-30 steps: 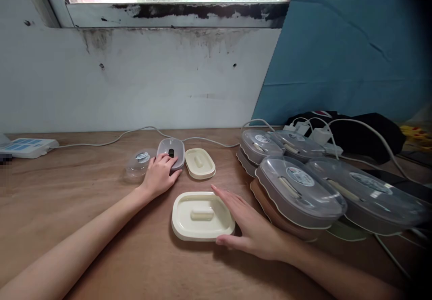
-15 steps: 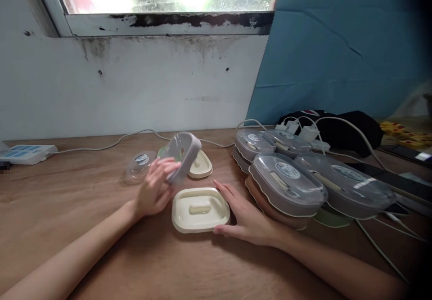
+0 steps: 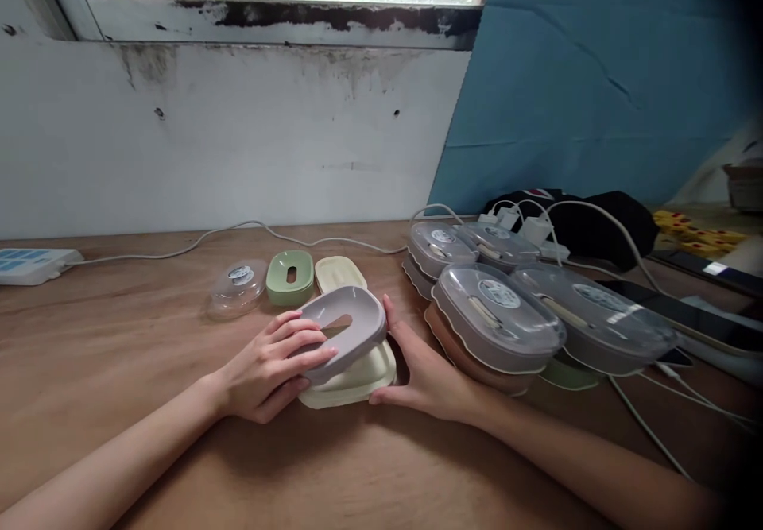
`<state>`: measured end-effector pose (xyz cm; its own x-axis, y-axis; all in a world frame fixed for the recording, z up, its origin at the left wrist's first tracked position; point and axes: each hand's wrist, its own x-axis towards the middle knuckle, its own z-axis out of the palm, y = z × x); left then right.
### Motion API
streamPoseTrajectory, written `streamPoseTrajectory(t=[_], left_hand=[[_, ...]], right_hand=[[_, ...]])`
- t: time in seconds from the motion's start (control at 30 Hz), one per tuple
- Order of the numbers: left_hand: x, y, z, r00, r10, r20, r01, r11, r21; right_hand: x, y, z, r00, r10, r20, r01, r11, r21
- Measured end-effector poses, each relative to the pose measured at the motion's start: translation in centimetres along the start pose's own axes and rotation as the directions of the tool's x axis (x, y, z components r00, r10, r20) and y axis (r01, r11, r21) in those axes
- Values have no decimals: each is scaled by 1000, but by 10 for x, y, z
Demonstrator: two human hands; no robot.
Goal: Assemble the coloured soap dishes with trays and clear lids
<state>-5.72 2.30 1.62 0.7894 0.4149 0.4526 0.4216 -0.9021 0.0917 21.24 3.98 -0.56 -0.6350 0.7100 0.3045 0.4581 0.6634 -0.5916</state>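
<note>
My left hand (image 3: 271, 367) grips a grey oval tray with a slot (image 3: 349, 333), holding it tilted on top of a cream tray (image 3: 358, 379) on the wooden table (image 3: 119, 371). My right hand (image 3: 426, 367) rests against the right side of the cream tray, its fingers curved round the edge and its thumb near the grey tray. Behind them lie a green slotted tray (image 3: 290, 276), a smaller cream piece (image 3: 339, 272) and a clear domed lid with a sticker (image 3: 238, 285).
Several lidded containers with clear covers (image 3: 494, 307) are stacked at the right. White cables (image 3: 238, 236) run along the wall to a power strip (image 3: 29, 264) at the far left. Chargers and a dark bag (image 3: 590, 224) lie at the back right.
My left hand lifted the grey tray off the green one at the back and brought it forward onto the cream tray. My right hand closed in on the cream tray's side.
</note>
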Motion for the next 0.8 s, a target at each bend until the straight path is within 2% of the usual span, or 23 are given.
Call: streamPoseTrajectory(t=[0.2, 0.3, 0.6, 0.8], left_hand=[[2, 1, 4, 996, 14, 83, -9, 998, -56], [4, 0, 3, 996, 6, 84, 1, 997, -81], [5, 1, -2, 985, -44, 169, 61, 993, -101], [4, 3, 0, 975, -45, 216, 65, 994, -88]], right_hand=[[-1, -4, -3, 999, 7, -39, -10, 995, -100], [-2, -7, -6, 999, -1, -46, -5, 990, -142], [-3, -8, -9, 1000, -25, -3, 24, 970, -240], [-6, -9, -8, 995, -33, 91, 56, 964, -260]])
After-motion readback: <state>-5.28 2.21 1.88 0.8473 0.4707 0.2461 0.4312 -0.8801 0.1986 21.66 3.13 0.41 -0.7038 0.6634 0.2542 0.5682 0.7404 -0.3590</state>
